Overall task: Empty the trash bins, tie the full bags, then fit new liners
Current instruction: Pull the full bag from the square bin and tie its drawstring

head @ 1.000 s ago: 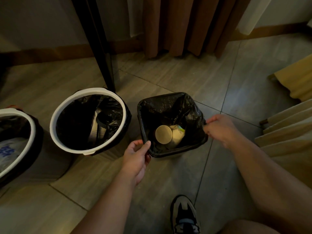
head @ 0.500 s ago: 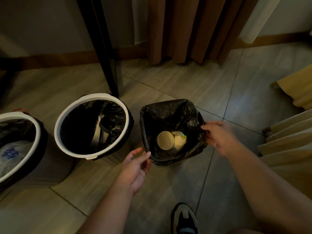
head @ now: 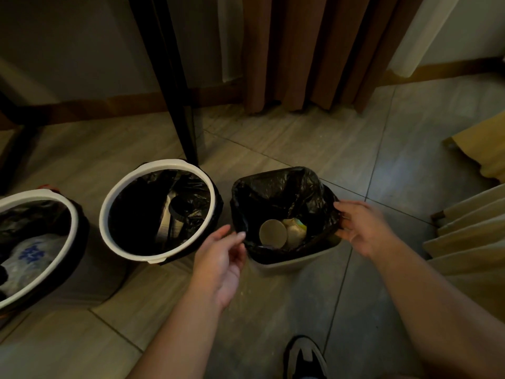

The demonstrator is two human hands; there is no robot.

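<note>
Step in hand: freeing the black liner (head: 276,192) from the small bin (head: 295,265), which sits between my hands. Left hand (head: 221,258) is open and holds nothing, just short of the rim. Right hand (head: 364,229) is spread against the liner's edge (grip not confirmed). Next move: pinch both edges and lift evenly. Grey tiled floor (head: 300,138); brown curtain (head: 300,50) beyond my fingertips.
</note>
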